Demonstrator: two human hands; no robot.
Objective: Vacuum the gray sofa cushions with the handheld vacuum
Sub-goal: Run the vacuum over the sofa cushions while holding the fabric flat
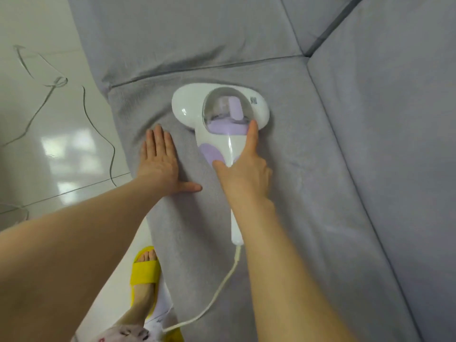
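One vacuum (pixel 222 144), white and lilac, lies flat on the gray seat cushion (pixel 308 183), its wide head toward 12 o'clock and its handle toward 6. Two hands are in view. The right hand (pixel 243 178) grips the handle from above, fingers curled round it except the index finger (pixel 251 137), which lies straight along the body up to the clear dust cup. The left hand (pixel 159 164) presses flat on the cushion at 9 o'clock of the vacuum, just beside it but apart, fingers straight and together, thumb spread. One white cord (pixel 222 285) runs from the handle's end toward 7 o'clock. A second cushion (pixel 197 33) lies beyond the seam at 12 o'clock, a back cushion (pixel 394 119) at 3. One yellow slipper (pixel 145 270) stands on the glossy floor (pixel 49 149) at 7 o'clock, where a thin wire (pixel 86 112) trails.
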